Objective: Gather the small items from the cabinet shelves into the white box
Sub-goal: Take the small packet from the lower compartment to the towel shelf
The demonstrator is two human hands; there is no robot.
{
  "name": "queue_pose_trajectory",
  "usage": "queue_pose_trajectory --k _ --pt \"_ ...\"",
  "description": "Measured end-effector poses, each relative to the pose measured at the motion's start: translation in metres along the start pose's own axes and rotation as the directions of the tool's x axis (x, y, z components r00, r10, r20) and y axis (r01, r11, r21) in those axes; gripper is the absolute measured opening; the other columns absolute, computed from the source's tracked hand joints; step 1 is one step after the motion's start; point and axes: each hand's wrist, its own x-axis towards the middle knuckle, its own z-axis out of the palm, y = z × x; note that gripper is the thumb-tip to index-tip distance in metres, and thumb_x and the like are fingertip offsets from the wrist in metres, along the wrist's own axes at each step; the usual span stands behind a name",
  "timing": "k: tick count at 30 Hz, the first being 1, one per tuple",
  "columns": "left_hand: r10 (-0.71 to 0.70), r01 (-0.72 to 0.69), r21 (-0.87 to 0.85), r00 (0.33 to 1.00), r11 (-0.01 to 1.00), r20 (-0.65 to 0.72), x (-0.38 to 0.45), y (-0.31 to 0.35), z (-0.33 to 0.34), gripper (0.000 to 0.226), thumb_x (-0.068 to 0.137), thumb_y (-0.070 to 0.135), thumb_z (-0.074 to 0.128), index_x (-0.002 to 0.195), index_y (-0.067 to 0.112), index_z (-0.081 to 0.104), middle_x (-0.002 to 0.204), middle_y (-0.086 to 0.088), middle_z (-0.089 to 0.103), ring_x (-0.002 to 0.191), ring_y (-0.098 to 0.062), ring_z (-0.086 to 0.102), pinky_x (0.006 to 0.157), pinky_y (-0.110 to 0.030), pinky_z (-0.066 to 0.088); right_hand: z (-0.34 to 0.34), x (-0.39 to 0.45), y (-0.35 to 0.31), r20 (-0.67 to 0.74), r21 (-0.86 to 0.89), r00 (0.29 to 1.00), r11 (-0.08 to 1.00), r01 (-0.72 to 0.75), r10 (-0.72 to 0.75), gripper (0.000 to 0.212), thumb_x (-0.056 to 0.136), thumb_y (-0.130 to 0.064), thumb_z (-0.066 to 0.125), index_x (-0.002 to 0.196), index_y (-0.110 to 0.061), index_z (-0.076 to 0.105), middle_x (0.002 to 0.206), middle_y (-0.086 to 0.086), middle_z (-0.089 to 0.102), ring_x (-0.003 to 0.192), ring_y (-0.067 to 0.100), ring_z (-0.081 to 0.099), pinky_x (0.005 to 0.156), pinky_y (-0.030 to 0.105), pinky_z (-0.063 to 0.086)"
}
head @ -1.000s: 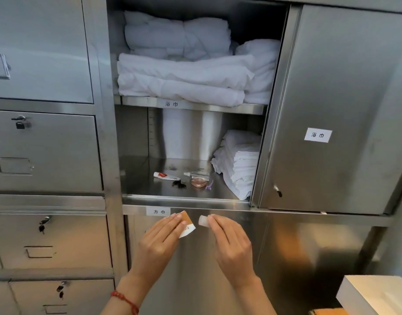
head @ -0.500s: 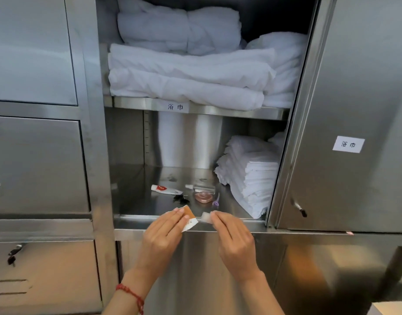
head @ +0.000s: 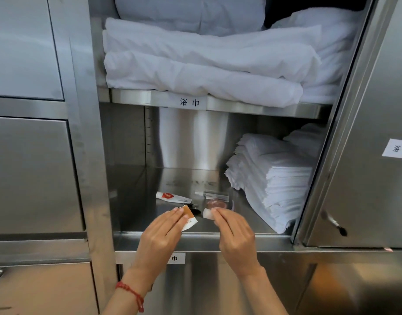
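Your left hand [head: 160, 235] pinches a flat orange-and-white paper sachet [head: 188, 218]; your right hand [head: 235, 233] pinches a small white translucent block [head: 207, 213], maybe soap, can't tell. Both hover over the near edge of the lower brushed-steel shelf [head: 136, 210].

Risks: both hands are full, so reaching for more could drop either piece. The sachet is thin and slick and held only by a corner. The shelf is smooth metal, so anything dropped may skid back.

On the shelf, far of your fingers: a soft white squeeze tube with a red mark [head: 172, 197], a clear rigid plastic piece [head: 216, 193], a round pinkish translucent disc [head: 216, 203], and something small and black [head: 195, 210], mostly hidden. The stack of folded white cloths [head: 275, 178] at right looks soft and ragged-edged; brush it and it may topple.

The white box is out of view.
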Motion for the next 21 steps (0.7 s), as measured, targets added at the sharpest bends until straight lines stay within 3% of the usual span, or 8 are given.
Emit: queue_pose_trajectory --k 4,8,12,17,21 --pt "-0.030 0.030 -0.003 0.999 1.000 0.036 0.002 -0.015 0.014 0.057 0.040 0.003 0.093 0.094 0.000 0.074 0.099 -0.016 0.071 0.091 -0.028 0.070 0.078 -0.042 0.054 0.027 0.003 0.008 -0.009 0.029 1.000 0.999 -0.013 0.013 0.030 0.073 0.012 0.068 0.101 0.000 0.072 0.097 0.010 0.070 0.091 0.022 0.067 0.084 0.030 0.053" --pt "-0.041 0.041 0.037 0.999 0.998 0.002 0.004 -0.027 0.032 0.041 0.056 -0.001 0.086 0.095 0.000 0.073 0.105 -0.015 0.068 0.090 -0.029 0.070 0.080 -0.044 0.052 0.051 0.003 0.019 0.024 0.063 1.000 0.998 -0.003 0.002 0.027 0.076 0.012 0.065 0.100 0.001 0.072 0.097 0.010 0.070 0.090 0.022 0.067 0.084 0.031 0.053" --pt "-0.081 0.077 0.077 0.995 0.994 0.050 0.001 -0.041 0.052 0.055 0.040 -0.001 0.092 0.092 0.001 0.075 0.098 -0.015 0.072 0.089 -0.027 0.070 0.079 -0.042 0.053 0.078 0.005 0.032 0.032 0.102 0.999 0.995 0.015 -0.018 0.025 0.088 0.006 0.050 0.100 0.000 0.072 0.097 0.010 0.070 0.088 0.021 0.068 0.085 0.030 0.052" --pt "-0.095 0.095 0.131 0.995 0.987 -0.008 0.000 -0.067 0.080 0.023 0.072 0.004 0.069 0.095 0.003 0.074 0.099 -0.014 0.072 0.088 -0.025 0.071 0.081 -0.044 0.052 0.113 0.014 0.044 0.037 0.138 0.999 0.990 0.013 -0.018 0.051 0.104 -0.011 0.025 0.096 -0.001 0.074 0.095 0.010 0.072 0.086 0.021 0.069 0.084 0.027 0.051" --pt "-0.162 0.149 0.148 0.983 0.978 0.081 -0.003 -0.078 0.095 0.050 0.045 0.001 0.091 0.092 0.003 0.075 0.096 -0.013 0.073 0.087 -0.024 0.071 0.078 -0.042 0.054 0.139 0.010 0.052 0.072 0.185 0.997 0.983 0.004 -0.018 0.054 0.104 -0.012 0.022 0.096 -0.002 0.074 0.095 0.010 0.072 0.086 0.021 0.069 0.084 0.028 0.049"
